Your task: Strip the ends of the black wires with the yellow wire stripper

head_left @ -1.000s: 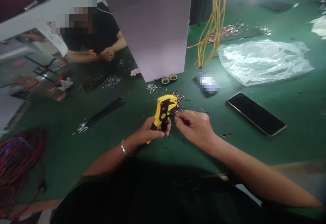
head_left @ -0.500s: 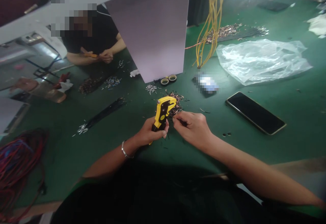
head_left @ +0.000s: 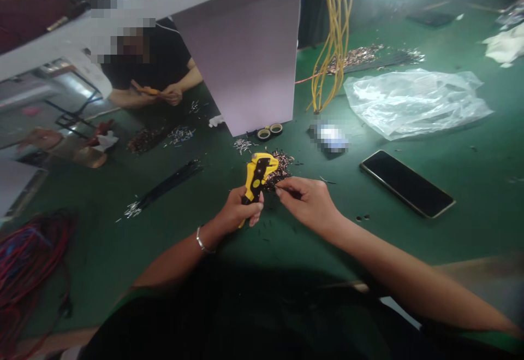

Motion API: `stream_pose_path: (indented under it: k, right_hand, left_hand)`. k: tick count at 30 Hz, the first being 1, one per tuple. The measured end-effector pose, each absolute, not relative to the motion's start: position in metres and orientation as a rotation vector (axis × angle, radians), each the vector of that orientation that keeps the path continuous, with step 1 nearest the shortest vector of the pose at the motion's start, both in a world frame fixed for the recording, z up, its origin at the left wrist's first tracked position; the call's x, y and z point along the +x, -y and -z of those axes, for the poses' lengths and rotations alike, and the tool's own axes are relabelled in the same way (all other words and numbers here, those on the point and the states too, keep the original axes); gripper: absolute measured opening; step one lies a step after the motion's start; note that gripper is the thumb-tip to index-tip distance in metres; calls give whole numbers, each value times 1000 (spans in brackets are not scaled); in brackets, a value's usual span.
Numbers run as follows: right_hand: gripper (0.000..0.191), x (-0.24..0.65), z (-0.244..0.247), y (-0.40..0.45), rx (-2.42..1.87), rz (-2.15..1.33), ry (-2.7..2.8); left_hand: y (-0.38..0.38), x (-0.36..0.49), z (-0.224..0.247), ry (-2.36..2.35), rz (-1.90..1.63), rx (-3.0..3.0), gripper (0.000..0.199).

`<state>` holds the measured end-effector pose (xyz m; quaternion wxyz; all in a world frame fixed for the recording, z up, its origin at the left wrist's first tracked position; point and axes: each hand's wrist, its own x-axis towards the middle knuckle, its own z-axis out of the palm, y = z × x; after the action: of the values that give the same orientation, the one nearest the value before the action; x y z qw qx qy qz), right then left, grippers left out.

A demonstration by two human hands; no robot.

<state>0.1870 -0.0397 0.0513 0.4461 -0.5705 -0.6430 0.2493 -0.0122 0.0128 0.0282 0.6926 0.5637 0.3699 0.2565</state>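
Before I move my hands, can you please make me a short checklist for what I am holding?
1. Wire stripper gripped in left hand: ok, wrapped round its handle.
2. Thin wire pinched in right hand: ok.
3. Wire end inside the stripper: not ok, held apart from it.
4. Condition of the wire end: cannot tell, too small.
5. Phone away from both hands: ok, lying off to the right.

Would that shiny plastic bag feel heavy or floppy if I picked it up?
The plastic bag would probably flop, since it lies in soft crumpled folds. It looks thin and see-through, so likely very light, and its shine hints at slipperiness.
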Motion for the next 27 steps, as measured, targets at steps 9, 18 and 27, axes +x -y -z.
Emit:
stream_pose_path:
  k: [9, 18, 27]
  right_hand:
    - [25, 188, -51, 40, -1404, -569, 1564]
    - [24, 187, -55, 46, -1338, -517, 1559]
    - [22, 190, -54, 45, -1380, -545, 1510]
  left_hand:
    - [-15, -11, -26, -800, -589, 1228, 30]
    - [-11, -10, -31, -817, -534, 1307, 29]
    - [-11, -8, -30, -892, -509, 1350, 24]
